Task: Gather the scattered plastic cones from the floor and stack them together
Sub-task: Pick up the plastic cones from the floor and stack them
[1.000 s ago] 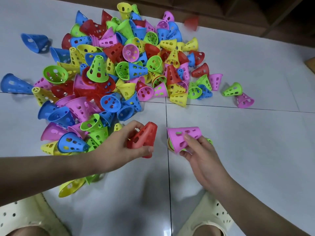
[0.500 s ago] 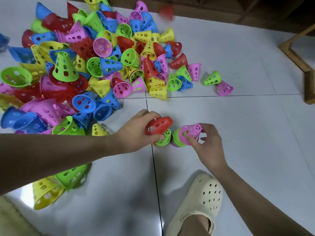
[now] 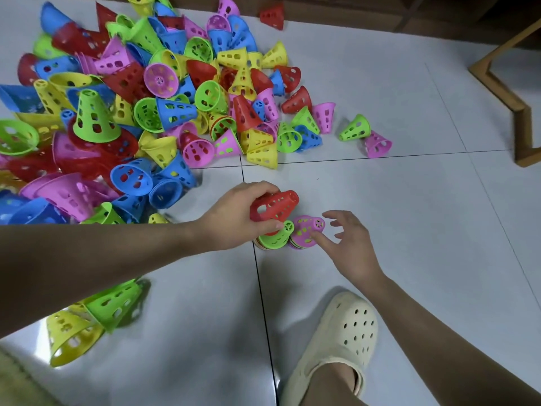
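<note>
Left grip (image 3: 234, 219) curled round red cone (image 3: 275, 205) at frame center | right grip (image 3: 348, 241) spread, fingertip touching pink stack (image 3: 306, 231) beside green stack (image 3: 273, 237) | loose cones (image 3: 164, 92) upper left on floor (image 3: 409, 230)

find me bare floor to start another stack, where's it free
Free: the tiles right of the two stacks, between the right hand and the wooden frame; also the floor between the left arm and the shoe. Crowded: the cone pile upper left.
</note>
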Tool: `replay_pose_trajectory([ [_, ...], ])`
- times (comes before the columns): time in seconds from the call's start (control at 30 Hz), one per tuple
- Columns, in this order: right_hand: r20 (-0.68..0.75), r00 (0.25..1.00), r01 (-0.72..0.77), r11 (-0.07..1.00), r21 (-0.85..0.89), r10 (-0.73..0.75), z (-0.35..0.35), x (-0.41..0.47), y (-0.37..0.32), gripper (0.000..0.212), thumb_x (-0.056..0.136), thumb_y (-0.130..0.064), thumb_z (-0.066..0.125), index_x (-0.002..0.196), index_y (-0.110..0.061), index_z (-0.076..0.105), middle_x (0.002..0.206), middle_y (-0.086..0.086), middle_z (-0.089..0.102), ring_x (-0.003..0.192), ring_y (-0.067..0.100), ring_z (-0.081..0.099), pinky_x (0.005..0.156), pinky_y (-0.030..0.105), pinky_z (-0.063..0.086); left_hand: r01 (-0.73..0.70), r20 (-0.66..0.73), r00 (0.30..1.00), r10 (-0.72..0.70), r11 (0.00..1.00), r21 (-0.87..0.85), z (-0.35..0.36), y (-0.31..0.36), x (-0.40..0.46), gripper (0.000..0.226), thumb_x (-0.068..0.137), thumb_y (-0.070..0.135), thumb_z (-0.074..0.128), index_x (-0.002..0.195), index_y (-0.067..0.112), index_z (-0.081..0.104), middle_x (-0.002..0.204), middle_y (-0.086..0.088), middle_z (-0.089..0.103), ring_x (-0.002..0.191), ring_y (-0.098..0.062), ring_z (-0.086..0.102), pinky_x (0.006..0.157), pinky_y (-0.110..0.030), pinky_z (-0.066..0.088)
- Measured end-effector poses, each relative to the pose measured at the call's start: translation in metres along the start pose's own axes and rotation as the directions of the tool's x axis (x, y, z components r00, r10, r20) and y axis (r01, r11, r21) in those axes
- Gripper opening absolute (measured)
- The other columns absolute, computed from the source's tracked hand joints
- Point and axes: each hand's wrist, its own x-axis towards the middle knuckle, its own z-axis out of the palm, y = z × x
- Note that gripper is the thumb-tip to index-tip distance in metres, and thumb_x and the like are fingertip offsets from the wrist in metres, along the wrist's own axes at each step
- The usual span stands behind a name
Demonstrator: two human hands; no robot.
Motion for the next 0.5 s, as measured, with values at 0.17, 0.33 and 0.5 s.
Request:
replay_pose_trajectory([
  [0.17,0.017,1.0,0.006,1.0,0.016,-0.006,0.002,-0.004,0.003,0.034,0.086,-0.028,0.078,0.117,-0.024,0.064,0.112,-0.01,0.059,0.1,0.008,0.059,0.079,0.015,0.047,-0.026,-0.002,1.0,0.026,0.996,-0.086,0.007,0.013,-0.006,0.044,0.08,0.042,0.076,0.115,0.028,0.054,0.101,0.013,0.062,0.093,-0.008,0.059,0.081,-0.024,0.049],
  [0.33,0.029,1.0,0.002,0.999,0.033,-0.003,0.002,-0.006,0.003,0.034,0.087,-0.027,0.076,0.118,-0.023,0.063,0.113,-0.011,0.059,0.1,0.005,0.059,0.081,0.024,0.052,-0.027,0.094,0.995,0.031,0.999,-0.044,0.014,0.016,-0.005,0.047,0.082,0.033,0.079,0.12,0.027,0.052,0.108,0.011,0.063,0.097,-0.008,0.06,0.085,-0.026,0.051],
  [0.5,0.037,0.999,-0.002,0.998,0.057,0.0,0.0,-0.008,0.001,0.036,0.087,-0.027,0.075,0.12,-0.021,0.063,0.116,-0.01,0.059,0.102,0.006,0.059,0.083,0.028,0.053,0.018,0.146,0.988,-0.039,0.99,0.141,0.016,-0.004,0.003,0.048,0.077,0.036,0.082,0.118,0.026,0.059,0.111,0.005,0.063,0.103,-0.014,0.057,0.09,-0.028,0.048],
])
